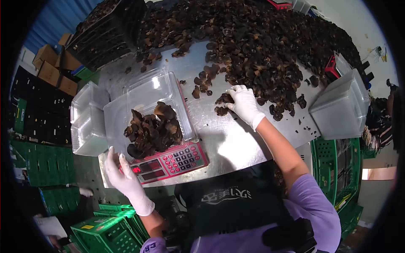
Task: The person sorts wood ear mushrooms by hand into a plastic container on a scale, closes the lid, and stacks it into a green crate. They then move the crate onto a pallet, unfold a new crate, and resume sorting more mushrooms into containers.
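Note:
A clear plastic tray (184, 116) holding dark, wood-ear-like fungus pieces (154, 130) rests on a red scale (179, 162) with lit red digits. My left hand (125, 179), in a white glove, is at the tray's front left corner beside the scale display, fingers spread and apart. On the metal table (228, 143), my right hand (244, 104), also gloved, has its thumb and fingers closed round a small clump of dark pieces (223, 99). More loose pieces lie just beyond it, at the edge of the big pile (261, 59).
Stacked clear trays stand at the left (89, 120) and right (341, 105) table ends. A black crate (103, 38) of dark pieces is at the back left. Green crates are below on the left (105, 234) and right (337, 168). Another red scale (332, 67) sits back right.

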Tool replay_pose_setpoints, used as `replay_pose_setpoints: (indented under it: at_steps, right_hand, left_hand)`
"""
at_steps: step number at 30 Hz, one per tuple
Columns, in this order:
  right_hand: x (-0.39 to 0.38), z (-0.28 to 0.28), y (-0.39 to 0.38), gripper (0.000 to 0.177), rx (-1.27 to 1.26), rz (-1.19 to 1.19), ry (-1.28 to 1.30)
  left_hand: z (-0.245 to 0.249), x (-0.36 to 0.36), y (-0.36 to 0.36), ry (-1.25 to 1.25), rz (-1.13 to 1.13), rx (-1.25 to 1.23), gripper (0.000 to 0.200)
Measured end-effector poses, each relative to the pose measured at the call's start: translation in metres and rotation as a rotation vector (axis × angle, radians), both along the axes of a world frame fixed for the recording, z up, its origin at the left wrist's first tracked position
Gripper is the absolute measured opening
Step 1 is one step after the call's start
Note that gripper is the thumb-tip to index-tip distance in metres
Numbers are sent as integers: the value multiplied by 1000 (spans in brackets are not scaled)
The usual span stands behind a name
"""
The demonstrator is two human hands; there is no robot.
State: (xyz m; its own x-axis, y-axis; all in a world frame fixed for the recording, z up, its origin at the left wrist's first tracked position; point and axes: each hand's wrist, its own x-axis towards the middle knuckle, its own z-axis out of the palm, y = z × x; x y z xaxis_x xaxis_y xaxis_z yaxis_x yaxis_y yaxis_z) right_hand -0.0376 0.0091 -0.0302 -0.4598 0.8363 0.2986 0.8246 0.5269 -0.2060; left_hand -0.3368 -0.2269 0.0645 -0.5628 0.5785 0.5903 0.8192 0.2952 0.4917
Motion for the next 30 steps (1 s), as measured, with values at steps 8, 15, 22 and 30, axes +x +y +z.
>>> replay_pose_setpoints:
  at_steps: [8,15,22,30]
  right_hand:
    - [-3,14,31,9,-564,31,1114]
    - [-25,7,99,21,-919,-22,1132]
    - [-73,3,128,47,-417,-156,-44]
    - [-30,26,81,25,-840,-43,928]
  left_hand:
    - [11,107,23,96,-829,-147,31]
    - [-6,126,34,64,-927,-223,29]
    - [-16,131,31,23,-917,-271,28]
    - [-15,136,32,62,-1062,-285,31]
